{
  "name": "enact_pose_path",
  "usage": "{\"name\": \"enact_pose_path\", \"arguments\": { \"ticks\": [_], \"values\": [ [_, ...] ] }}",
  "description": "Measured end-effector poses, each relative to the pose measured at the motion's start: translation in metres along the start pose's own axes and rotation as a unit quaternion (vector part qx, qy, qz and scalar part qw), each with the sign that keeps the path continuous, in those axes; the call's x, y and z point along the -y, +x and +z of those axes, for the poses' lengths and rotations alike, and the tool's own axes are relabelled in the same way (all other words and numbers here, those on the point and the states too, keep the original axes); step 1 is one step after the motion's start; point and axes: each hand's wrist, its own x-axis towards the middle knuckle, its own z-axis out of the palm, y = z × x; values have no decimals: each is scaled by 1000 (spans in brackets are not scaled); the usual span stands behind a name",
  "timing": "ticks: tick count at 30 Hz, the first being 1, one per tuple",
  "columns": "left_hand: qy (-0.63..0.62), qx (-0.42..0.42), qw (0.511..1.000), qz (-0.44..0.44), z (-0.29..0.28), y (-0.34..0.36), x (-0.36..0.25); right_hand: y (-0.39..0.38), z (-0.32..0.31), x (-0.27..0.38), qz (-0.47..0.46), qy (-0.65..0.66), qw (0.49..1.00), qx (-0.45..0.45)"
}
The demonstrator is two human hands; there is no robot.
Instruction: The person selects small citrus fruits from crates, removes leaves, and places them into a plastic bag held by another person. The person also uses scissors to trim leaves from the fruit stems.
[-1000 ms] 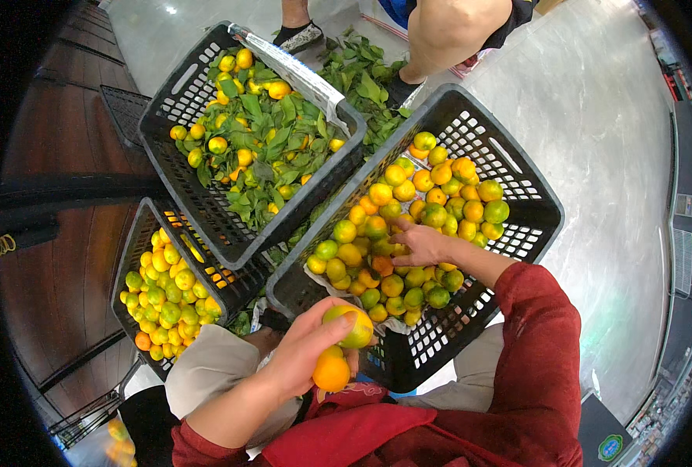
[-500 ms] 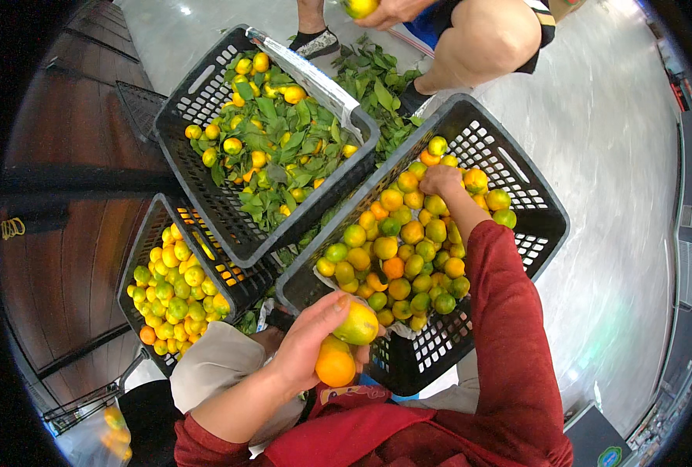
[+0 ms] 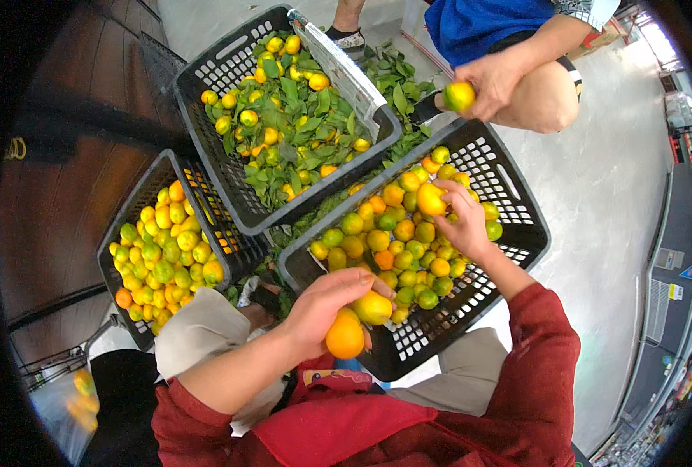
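Observation:
My left hand is closed around two mandarins, an orange one and a yellow-green one, near the front side of a black plastic crate. Between the fingertips of my right hand is a yellow-orange mandarin, above the pile in that crate. Green, yellow and orange mandarins fill much of the crate; my right hand hides part of them.
Farther left, a black crate carries mandarins mixed with leafy cuttings. Another crate of mandarins stands at the lower left. Loose leaves lie behind. Across from me, a person's hand grips a mandarin.
My right hand has risen from the pile with a mandarin in its fingers. My left hand still holds its two. The other person's hand has come lower and nearer the crate.

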Motion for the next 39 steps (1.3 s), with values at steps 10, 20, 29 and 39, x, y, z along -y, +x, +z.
{"name": "enact_pose_path", "arguments": {
  "ticks": [10,20,29,39],
  "values": [
    [106,25,993,-49,9,-1,18,-33,-18,137,-162,218,962,9],
    [103,17,992,-76,8,2,27,-41,57,-66,310,-326,848,282],
    [62,-22,996,-64,4,6,20,-46,62,-45,270,-306,764,500],
    [86,-21,994,-57,15,5,20,-62,64,-26,251,-232,844,413]
  ]
}}
